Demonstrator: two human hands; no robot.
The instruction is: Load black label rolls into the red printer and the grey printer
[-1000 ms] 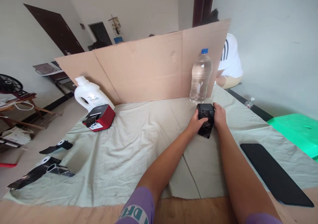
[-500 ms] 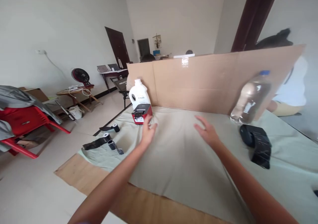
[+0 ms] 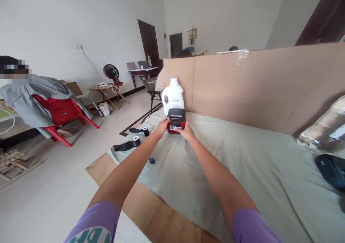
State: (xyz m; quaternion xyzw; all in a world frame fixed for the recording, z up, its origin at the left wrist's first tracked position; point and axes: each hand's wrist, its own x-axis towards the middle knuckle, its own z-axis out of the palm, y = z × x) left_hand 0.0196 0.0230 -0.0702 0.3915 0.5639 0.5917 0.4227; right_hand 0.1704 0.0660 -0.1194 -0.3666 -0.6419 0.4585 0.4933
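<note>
A small red and black label printer (image 3: 176,122) stands on the pale green cloth (image 3: 231,164) at the table's far left. My left hand (image 3: 162,126) grips its left side and my right hand (image 3: 187,132) grips its right side, fingers curled round the body. A white detergent bottle (image 3: 173,97) stands just behind it. Black ribbon rolls (image 3: 136,140) lie on the cloth to the left of my left forearm. The black printer (image 3: 332,170) I held before lies at the right edge, next to a clear water bottle (image 3: 326,128).
A cardboard sheet (image 3: 256,85) stands upright along the back of the table. A red chair (image 3: 60,113) draped with grey cloth, a small table with a fan (image 3: 111,71), and a desk stand across the floor to the left. A person sits at the far left.
I let go of the black printer at the right. My view and both hands swung left, and both hands now grip the red printer.
</note>
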